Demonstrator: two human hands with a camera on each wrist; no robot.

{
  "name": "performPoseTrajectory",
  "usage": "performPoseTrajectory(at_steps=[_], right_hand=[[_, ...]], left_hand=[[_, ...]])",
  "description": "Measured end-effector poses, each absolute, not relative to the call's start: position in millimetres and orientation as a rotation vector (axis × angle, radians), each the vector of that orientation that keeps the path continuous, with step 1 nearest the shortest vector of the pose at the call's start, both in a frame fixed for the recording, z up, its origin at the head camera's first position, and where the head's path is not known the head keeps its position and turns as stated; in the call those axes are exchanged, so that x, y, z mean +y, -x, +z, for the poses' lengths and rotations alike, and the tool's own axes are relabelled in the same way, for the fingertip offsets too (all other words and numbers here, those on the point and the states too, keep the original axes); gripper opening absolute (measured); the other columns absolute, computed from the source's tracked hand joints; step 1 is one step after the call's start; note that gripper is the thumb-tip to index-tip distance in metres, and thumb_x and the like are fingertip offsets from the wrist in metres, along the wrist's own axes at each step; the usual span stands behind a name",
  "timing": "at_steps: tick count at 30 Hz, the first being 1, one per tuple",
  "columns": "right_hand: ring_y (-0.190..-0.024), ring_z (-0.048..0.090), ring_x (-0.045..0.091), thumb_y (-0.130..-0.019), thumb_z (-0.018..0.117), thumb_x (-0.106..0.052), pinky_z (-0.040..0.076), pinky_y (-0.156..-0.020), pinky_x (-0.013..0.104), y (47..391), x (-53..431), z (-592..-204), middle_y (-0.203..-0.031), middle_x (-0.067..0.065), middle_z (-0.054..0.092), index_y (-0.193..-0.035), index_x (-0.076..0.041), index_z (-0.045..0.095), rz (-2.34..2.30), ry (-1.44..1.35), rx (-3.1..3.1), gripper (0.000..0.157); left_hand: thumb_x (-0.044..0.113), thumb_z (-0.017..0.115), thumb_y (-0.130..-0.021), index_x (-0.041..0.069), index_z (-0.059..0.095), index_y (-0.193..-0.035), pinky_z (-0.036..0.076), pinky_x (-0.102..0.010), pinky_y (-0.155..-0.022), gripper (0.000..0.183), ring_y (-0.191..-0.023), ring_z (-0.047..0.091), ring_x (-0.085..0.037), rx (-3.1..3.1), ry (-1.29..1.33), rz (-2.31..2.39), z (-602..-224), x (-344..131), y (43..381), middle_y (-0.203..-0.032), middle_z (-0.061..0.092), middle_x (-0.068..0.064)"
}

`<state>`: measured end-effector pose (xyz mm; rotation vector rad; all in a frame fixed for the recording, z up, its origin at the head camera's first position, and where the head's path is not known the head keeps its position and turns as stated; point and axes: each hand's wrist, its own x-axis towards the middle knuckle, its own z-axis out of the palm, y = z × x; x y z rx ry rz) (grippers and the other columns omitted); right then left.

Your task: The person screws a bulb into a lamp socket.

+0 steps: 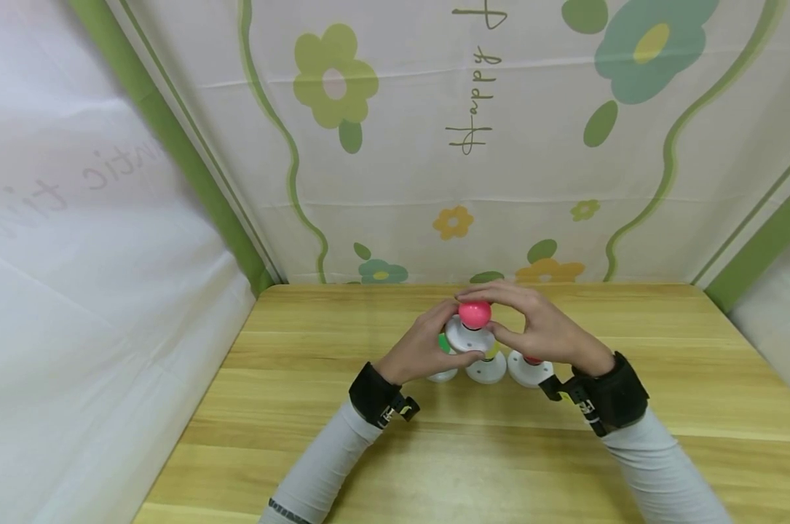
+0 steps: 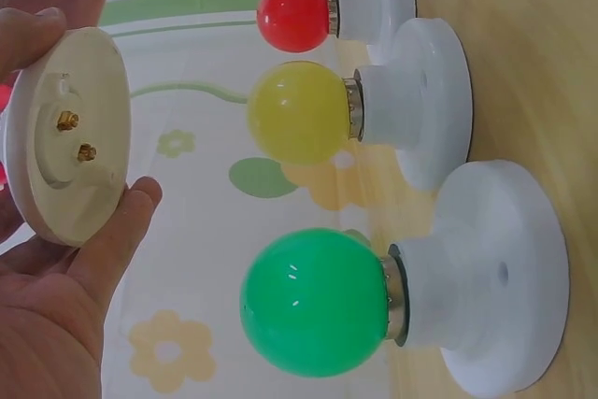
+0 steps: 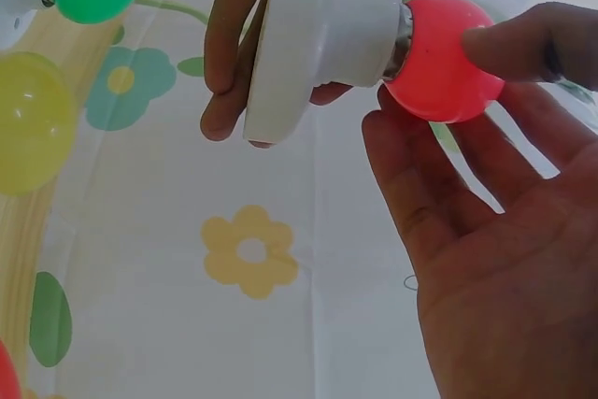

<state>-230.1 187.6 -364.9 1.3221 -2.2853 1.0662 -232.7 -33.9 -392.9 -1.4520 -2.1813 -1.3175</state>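
Observation:
My left hand (image 1: 416,348) grips a round white lamp holder (image 1: 459,336) by its rim, raised above the table. In the left wrist view its underside shows two brass screws (image 2: 67,121). A pinkish-red light bulb (image 3: 444,58) sits in this holder, its metal collar partly visible. Thumb and fingers of my right hand (image 1: 548,327) pinch the bulb's round glass. Below stand three more white holders with bulbs: a green bulb (image 2: 313,301), a yellow bulb (image 2: 299,111) and a red bulb (image 2: 294,14). My hands partly cover these in the head view.
The wood-grain table (image 1: 434,451) extends around the row of lamps. A white curtain (image 1: 408,167) with printed flowers hangs behind its far edge, and white fabric (image 1: 106,291) borders the left side. Both wrists wear black straps (image 1: 371,395) with small cameras.

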Motion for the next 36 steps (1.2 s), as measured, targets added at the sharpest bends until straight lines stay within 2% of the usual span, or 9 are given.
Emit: performPoseTrajectory(at_steps=[9,16,22,25,31,36], right_hand=[[-0.111,0.054,0.013,-0.084,0.072,-0.007,0.053,-0.087,0.037,232.4,188.5,-366.7,-0.13,0.0,0.058,-0.131,-0.013,0.058,1.028,-1.289,-2.31,0.05],[-0.102,0.055,0.009,-0.08,0.079,-0.017,0.055,-0.08,0.037,234.0,187.3,-367.6,-0.124,-0.002,0.058,-0.125,-0.014,0.06,1.02,-1.23,-2.308,0.049],[-0.098,0.056,0.007,-0.077,0.082,-0.023,0.055,-0.082,0.032,233.5,185.1,-366.3,-0.118,-0.006,0.057,-0.121,-0.016,0.059,1.018,-1.2,-2.323,0.05],[-0.102,0.056,0.009,-0.077,0.081,-0.021,0.054,-0.084,0.034,233.3,184.6,-365.5,-0.123,-0.002,0.055,-0.125,-0.014,0.057,1.021,-1.228,-2.312,0.054],[-0.122,0.05,0.017,-0.084,0.075,-0.013,0.05,-0.095,0.04,232.1,184.9,-364.2,-0.141,0.005,0.05,-0.141,-0.013,0.047,1.073,-1.312,-2.318,0.063],[-0.123,0.05,0.019,-0.085,0.072,-0.006,0.049,-0.096,0.041,230.7,186.1,-363.7,-0.135,0.004,0.056,-0.137,-0.01,0.053,1.048,-1.353,-2.3,0.055]], left_hand=[[0.007,0.082,-0.074,-0.001,0.044,-0.134,0.052,-0.026,-0.091,0.071,-0.108,0.055,-0.017,-2.183,1.446,-1.307,-393.6,-34.6,232.6,-0.125,0.056,-0.013],[0.006,0.081,-0.074,-0.001,0.044,-0.134,0.052,-0.026,-0.089,0.071,-0.107,0.056,-0.017,-2.187,1.444,-1.317,-393.7,-34.7,231.8,-0.124,0.056,-0.013],[0.005,0.081,-0.074,-0.002,0.046,-0.132,0.053,-0.026,-0.088,0.069,-0.106,0.057,-0.018,-2.184,1.446,-1.322,-394.2,-34.5,232.2,-0.123,0.056,-0.014],[0.006,0.08,-0.075,-0.002,0.045,-0.133,0.052,-0.025,-0.089,0.069,-0.107,0.056,-0.018,-2.196,1.444,-1.319,-394.0,-34.4,232.5,-0.125,0.055,-0.014],[0.006,0.079,-0.076,-0.002,0.045,-0.133,0.051,-0.025,-0.091,0.067,-0.108,0.055,-0.018,-2.199,1.453,-1.287,-392.8,-35.4,233.1,-0.125,0.055,-0.015],[0.005,0.079,-0.075,-0.002,0.045,-0.132,0.05,-0.024,-0.093,0.067,-0.109,0.054,-0.018,-2.176,1.485,-1.265,-392.7,-35.1,234.1,-0.125,0.055,-0.014]])
